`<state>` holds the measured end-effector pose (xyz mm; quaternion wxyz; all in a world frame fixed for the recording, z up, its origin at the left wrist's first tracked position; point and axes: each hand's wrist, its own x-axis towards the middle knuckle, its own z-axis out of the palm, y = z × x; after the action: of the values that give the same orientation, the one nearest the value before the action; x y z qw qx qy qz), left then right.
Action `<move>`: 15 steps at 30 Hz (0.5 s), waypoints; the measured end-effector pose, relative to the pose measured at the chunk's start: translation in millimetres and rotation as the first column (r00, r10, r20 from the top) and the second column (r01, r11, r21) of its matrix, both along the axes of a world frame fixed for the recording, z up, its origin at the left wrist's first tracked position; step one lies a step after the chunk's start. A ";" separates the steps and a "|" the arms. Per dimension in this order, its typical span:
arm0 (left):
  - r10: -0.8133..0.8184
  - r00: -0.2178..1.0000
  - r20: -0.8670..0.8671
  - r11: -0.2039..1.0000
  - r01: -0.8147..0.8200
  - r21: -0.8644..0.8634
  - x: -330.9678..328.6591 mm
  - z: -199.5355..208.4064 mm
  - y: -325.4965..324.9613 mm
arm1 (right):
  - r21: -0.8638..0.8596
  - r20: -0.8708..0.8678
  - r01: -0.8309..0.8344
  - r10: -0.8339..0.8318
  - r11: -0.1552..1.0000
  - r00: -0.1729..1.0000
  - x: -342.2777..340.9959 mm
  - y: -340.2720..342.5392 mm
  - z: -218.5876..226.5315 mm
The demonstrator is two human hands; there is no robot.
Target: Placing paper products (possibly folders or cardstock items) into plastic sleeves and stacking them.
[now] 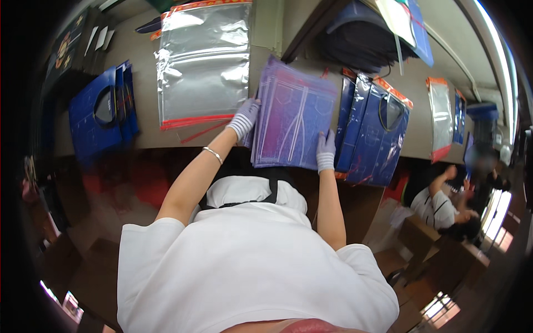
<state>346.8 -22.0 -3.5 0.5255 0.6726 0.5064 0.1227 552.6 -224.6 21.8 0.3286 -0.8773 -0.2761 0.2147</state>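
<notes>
In front of me is a stack of translucent blue-purple sheets (294, 119) printed with a trouser-like outline. They look like plastic bags or sleeves, slightly fanned and tilted at the table's near edge. My left hand (246, 117), in a pale glove with a striped cuff, grips the stack's left edge. On the right edge is my gloved right hand (326, 150), its thumb over the front and its other fingers hidden behind. Left of the stack lies a pile of clear plastic bags (205, 66) with red edges.
Blue printed packages in clear bags (375, 136) lie to the right, overhanging the table's (144, 139) near edge. More blue cards (94, 119) with a dark cut-out sit at the left. A dark stack (361, 44) fills a raised shelf. Another person (438, 205) works at far right.
</notes>
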 end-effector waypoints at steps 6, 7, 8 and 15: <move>0.201 0.795 0.573 0.832 0.170 -0.528 3.8 -42.1 -52.5 | 0.086 -0.386 0.067 -0.028 0.994 0.922 11.6 -18.6 5.8; 0.264 0.768 0.584 0.773 0.193 -0.604 -0.9 -77.8 -57.7 | 0.108 -0.289 -0.004 0.035 0.994 0.957 8.1 -12.0 15.5; 0.284 0.739 0.611 0.699 0.277 -0.660 11.2 -97.4 -50.6 | 0.104 -0.171 -0.013 0.031 0.995 0.985 25.8 -25.6 -5.0; 0.262 0.786 0.561 0.965 -0.208 -0.161 45.3 -90.0 -87.2 | 0.096 -0.253 -0.210 0.228 0.973 0.940 73.1 11.1 -3.5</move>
<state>392.1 -109.3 -93.5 0.6644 0.5109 0.4080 0.3621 625.7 -213.5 18.3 0.3658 -0.7934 -0.3330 0.3547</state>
